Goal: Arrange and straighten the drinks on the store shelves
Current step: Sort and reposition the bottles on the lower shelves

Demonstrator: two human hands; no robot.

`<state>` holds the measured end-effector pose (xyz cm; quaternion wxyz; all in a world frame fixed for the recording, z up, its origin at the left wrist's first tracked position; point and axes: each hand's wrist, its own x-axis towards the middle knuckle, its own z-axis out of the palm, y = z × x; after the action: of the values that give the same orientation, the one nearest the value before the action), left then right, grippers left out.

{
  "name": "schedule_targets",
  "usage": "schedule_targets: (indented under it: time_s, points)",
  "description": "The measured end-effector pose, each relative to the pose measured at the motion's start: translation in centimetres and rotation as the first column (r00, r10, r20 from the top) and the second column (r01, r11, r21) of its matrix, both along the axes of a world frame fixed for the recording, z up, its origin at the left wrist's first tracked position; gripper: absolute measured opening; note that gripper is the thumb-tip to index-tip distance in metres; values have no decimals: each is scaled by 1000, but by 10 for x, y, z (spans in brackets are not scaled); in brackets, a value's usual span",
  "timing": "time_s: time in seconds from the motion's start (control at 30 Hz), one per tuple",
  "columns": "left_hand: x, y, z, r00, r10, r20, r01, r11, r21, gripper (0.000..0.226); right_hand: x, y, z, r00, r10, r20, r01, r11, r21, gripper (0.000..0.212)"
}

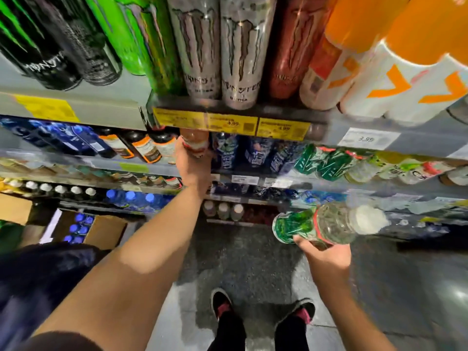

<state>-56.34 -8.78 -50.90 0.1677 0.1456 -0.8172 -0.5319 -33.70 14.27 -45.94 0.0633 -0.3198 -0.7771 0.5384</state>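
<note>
My left hand (191, 164) reaches up to the second shelf and grips a bottle with a reddish-orange label (195, 141), just under the yellow price tags (230, 124). My right hand (326, 257) holds a clear bottle with a green label and white cap (326, 224) on its side, out in front of the lower shelves. More green-label bottles (329, 162) lie in a row on the second shelf to the right. Dark blue bottles (255, 153) stand beside my left hand.
Tall energy-drink cans (240, 51) and orange-and-white bottles (395, 79) fill the top shelf close overhead. Lower shelves hold white-capped and blue-capped bottles (131, 196). An open cardboard box (101, 229) sits on the floor at left. My shoes (222, 307) stand on the grey floor.
</note>
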Motion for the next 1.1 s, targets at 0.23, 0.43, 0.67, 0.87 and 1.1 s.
schedule_targets:
  time_s: [0.23,0.43,0.67,0.87,1.1]
  points:
    - [-1,-7,-7,981,83,175,-88,996,20,55,-24,-13,-12,998,65,11,-64,996,-68,33]
    - [23,-18,-11,993,13,117,-30,988,152,59,-42,-18,-16,995,100,-7,-101,992,-78,38]
    - [80,-6,29,978,105,178,-121,989,86,73,-38,-5,-3,996,88,-18,-89,994,-70,36]
    - [134,59,47,974,-127,189,89,977,195,79,-22,38,16,994,74,-81,-76,997,-20,25]
    - [176,193,71,937,-299,181,239,926,292,53,16,135,29,992,-64,-112,57,996,-66,46]
